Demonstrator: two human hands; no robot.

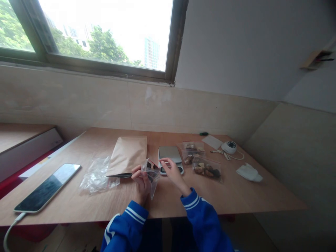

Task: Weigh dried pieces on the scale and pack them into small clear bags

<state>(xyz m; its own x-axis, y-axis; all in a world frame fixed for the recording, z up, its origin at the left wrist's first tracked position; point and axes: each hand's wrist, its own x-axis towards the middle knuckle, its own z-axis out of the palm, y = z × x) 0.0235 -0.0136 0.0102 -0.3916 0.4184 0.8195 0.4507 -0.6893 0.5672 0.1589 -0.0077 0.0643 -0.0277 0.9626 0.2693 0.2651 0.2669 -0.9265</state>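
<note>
1. A phone [48,187] lay flat at the far left of the wooden worktop [236,196], with a white cable plugged into its near end.
2. Next to it sat a crumpled pile of clear plastic bags [96,174].
3. A brown paper bag [127,154] lay flat behind that pile, touching it.
4. A dark spoon [121,175] lay at the near edge of the paper bag, its handle reaching to the left hand.
5. The left hand [141,182] was held up just above the worktop, near the person's body. Its fingers were clamped on one side of a small clear bag [152,176].
6. The small clear bag hung between the two hands, in front of the scale, with its top pulled open.
7. The right hand [172,172] pinched the other side of the bag's top, fingers squeezed together on the plastic.
8. A small grey scale [170,154] sat just behind the hands.
9. To the right of the scale lay two clear bags filled with brown dried pieces [201,161].
10. Farther right were a white card [212,141], a small round white gadget [229,147] with a cord, and a white crumpled thing [249,172] near the worktop's edge.
</note>
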